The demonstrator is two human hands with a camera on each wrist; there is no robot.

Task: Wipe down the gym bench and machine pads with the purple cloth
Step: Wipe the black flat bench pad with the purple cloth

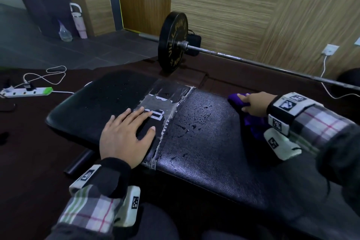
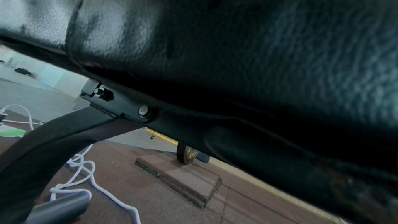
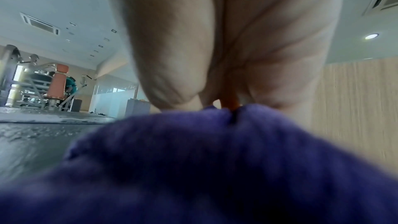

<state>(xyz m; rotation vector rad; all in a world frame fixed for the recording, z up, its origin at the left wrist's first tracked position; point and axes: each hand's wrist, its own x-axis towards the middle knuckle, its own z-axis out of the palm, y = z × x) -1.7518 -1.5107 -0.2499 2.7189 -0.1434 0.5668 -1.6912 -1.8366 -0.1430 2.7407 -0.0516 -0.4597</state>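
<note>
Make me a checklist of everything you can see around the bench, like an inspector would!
Surface: black bench pad, water droplets on it, a worn taped strip across the middle.
Job's things: purple cloth at the far right edge of the pad.
Clutter: pink tumbler and clear spray bottle on the floor by the wall; barbell with a black plate behind the bench.
Hands: left hand flat on the pad, fingers spread; right hand holds the cloth against the pad.
Cables: white cord plugged into a power strip; another white cable from a wall socket.
Surroundings: wood-panel wall, dark floor mat, grey tiles.
</note>
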